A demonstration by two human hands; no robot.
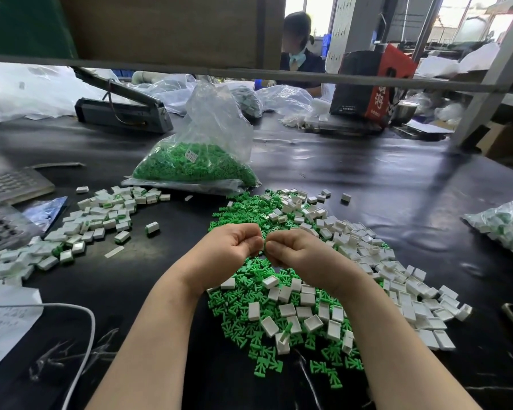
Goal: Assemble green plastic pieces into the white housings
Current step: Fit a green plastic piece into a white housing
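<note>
Both hands meet knuckle to knuckle above the black table: the left hand is curled (what it holds is hidden), the right hand pinches a green piece. Loose green pieces and white housings lie heaped beneath them; finished housings lie left, beside a bag.

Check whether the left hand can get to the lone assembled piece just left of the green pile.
Probably yes: bare black mat lies between the left hand and that lone assembled piece, but its fingers seem busy pinching something against the right hand.
</note>
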